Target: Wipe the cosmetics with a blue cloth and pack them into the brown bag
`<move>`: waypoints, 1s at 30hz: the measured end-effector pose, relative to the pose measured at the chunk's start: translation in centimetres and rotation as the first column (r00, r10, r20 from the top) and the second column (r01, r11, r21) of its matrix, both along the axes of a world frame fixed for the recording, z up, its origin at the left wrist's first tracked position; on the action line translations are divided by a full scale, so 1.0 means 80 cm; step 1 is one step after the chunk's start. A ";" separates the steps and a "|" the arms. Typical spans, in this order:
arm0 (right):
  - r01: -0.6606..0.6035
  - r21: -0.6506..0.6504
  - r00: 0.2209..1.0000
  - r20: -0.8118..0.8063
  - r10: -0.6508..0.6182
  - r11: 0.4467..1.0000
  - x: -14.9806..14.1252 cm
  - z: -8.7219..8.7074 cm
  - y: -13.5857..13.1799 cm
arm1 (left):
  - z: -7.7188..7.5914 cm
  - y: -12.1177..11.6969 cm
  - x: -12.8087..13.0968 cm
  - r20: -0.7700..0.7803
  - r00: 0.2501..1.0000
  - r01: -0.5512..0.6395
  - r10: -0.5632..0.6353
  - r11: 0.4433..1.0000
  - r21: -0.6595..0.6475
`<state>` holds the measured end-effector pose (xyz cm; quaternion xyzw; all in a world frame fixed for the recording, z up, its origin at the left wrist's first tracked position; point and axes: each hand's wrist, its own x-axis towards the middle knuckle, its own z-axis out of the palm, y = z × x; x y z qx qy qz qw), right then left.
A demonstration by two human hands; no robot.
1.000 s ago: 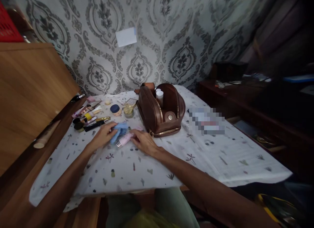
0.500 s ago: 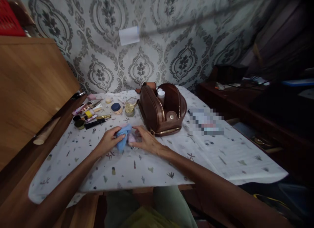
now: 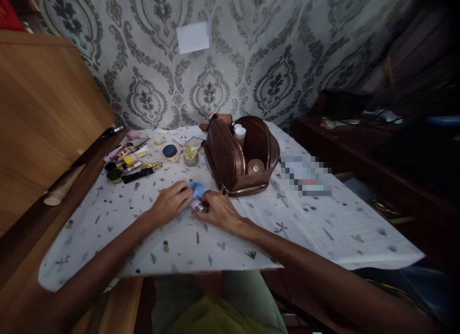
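Far left: one light-brown wooden panel (image 3: 43,94), standing beside my bench (image 3: 230,252), which is covered in a white cloth printed with small plants.

Left side of the bench: one loose cluster of small cosmetics, including a slim black tube (image 3: 138,175), lying flat, and a short tube with a bright yellow band (image 3: 128,160); finer details too small to tell.

Right of these, near each other: one squat peach jar with a navy lid (image 3: 170,152); one round glass jar with a gold lid (image 3: 190,156).

Nearer to me: my left hand (image 3: 170,202), fingers bent and gripping one crumpled light-blue cloth (image 3: 197,188). The cloth lies between my hands, against one small pink tube with a shiny silver end (image 3: 199,207). My right hand (image 3: 221,212) is closed around that tube, its silver end towards me; the rest is mostly hidden by cloth and fingers.

Behind my right hand: one dark-brown leather bag with gold zips (image 3: 228,164), upright, top open, holding white-capped containers (image 3: 239,134).

Right of the bag, apart from it: one flat item (image 3: 305,176), blurred out, lying on the bench.
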<state>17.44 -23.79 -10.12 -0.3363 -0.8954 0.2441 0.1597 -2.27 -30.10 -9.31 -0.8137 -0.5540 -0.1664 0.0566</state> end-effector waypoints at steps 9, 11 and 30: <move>-0.016 -0.057 0.990 -0.144 0.008 0.998 0.004 0.001 0.032 | -0.021 0.023 -0.068 0.090 0.926 -0.362 0.366 0.930 -0.058; -0.011 -0.082 0.982 -0.189 -0.005 0.997 0.000 -0.004 0.034 | -0.024 0.023 -0.070 0.101 0.914 -0.389 0.393 0.919 -0.057; 0.021 -0.339 0.865 -0.465 -0.188 0.940 -0.015 -0.036 0.030 | -0.012 0.036 0.000 -0.083 0.997 0.020 -0.006 0.985 0.170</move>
